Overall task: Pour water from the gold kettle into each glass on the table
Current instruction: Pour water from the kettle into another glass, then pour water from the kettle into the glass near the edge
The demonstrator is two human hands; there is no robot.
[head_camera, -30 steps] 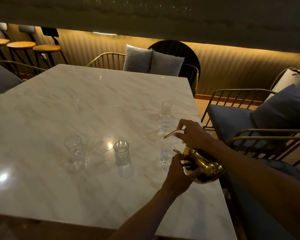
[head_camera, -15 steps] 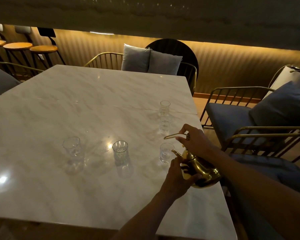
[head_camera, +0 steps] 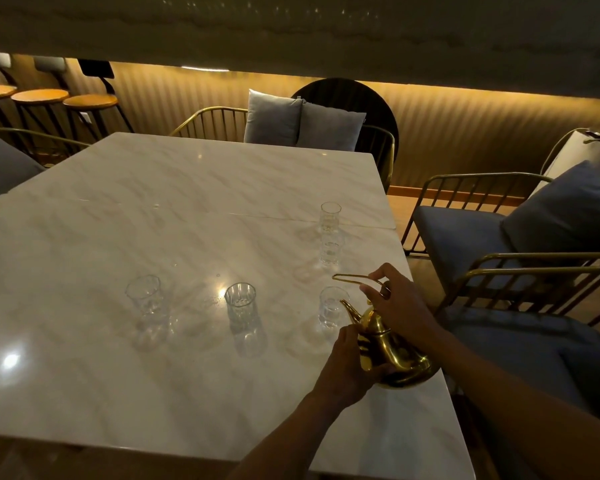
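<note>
The kettle (head_camera: 392,351) sits tilted near the right edge of the counter (head_camera: 153,375), its spout aimed at the glass (head_camera: 330,308) just beyond it. The right hand (head_camera: 400,303) is closed around the thin wire handle above the kettle; the left hand (head_camera: 349,367) cups the kettle's belly from the near side, fingers wrapped against the metal.

The step in hand looks like filling that nearest glass. To do it well, bring the spout tip over the glass's rim before tipping further, let the left hand steady the weight while the right raises the handle slowly, and stop short of the brim.

Four more glasses wait: two (head_camera: 329,216) (head_camera: 329,252) farther beyond the kettle, two (head_camera: 240,299) (head_camera: 145,295) to its left. Whether any holds water I cannot tell in this dim light.
</note>
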